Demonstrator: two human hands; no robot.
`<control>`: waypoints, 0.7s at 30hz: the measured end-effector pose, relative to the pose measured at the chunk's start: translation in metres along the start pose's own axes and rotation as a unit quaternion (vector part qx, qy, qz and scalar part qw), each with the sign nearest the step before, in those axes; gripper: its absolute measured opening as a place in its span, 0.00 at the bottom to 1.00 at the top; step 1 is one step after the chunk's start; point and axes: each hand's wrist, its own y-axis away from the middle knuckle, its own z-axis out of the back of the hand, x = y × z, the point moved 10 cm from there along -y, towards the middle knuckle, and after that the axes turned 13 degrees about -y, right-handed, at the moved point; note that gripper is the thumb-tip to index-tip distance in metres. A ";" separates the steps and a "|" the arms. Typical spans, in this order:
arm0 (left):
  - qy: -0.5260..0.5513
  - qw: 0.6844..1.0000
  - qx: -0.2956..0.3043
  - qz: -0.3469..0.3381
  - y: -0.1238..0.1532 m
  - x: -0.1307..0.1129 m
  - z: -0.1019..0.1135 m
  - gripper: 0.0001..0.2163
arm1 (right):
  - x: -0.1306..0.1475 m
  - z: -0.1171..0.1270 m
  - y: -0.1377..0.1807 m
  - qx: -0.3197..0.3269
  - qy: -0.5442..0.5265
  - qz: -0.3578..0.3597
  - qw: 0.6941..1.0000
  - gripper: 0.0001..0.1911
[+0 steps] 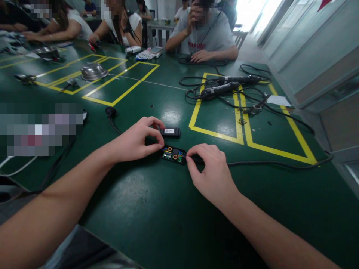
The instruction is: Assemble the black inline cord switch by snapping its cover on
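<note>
An opened black power adapter lies on the green table, its circuit board with copper coils facing up. My left hand pinches its left end, fingers curled. My right hand grips its right end where a black cable leaves toward the right. Just behind the adapter lies its black ribbed lid with a white label, apart from both hands.
Two electric screwdrivers with tangled cords lie inside a yellow-taped square at the right. Metal bowls sit at the far left. A black plug lies left of my hand. Other people sit along the far edge.
</note>
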 end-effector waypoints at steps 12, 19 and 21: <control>0.057 0.998 -0.032 0.020 0.001 0.001 0.000 0.22 | -0.002 0.004 0.002 -0.039 -0.027 -0.008 0.999 0.23; 0.049 0.995 0.057 -0.073 0.006 -0.025 -0.011 0.18 | 0.002 0.000 0.002 -0.014 -0.013 0.008 1.000 0.22; 0.050 0.994 0.059 -0.071 0.005 -0.025 -0.013 0.17 | 0.002 -0.001 0.002 -0.008 -0.015 0.010 1.000 0.16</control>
